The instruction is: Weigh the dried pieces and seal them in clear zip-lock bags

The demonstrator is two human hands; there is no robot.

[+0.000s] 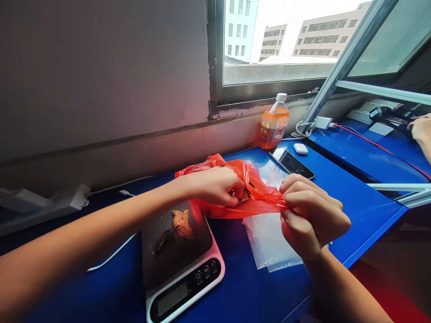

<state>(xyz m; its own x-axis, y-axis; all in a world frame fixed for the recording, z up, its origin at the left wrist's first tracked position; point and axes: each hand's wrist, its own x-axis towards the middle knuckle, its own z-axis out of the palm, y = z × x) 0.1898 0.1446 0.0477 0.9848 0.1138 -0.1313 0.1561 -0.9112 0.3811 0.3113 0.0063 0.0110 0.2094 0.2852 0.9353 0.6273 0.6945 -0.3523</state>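
My left hand [222,185] reaches into the mouth of a red plastic bag [259,206], its fingers curled closed. What they hold is mostly hidden; dark brown bits show beside the fingertips inside the bag. With fingers pinched together, my right hand [311,211] grips the bag's right edge and pulls it taut. A kitchen scale [182,264] with a dark plate and white rim sits below my left forearm. On its plate lies a rough, brown, dried-looking piece [182,223]. Clear plastic bags [269,242] lie flat under the red bag and my right hand.
A bottle of orange drink [274,123] stands against the wall, near a phone [292,163] and a white earbud case [301,149]. A metal frame [332,96] rises at the right, with another person's hand [422,132] beyond. A white power strip [63,204] lies left.
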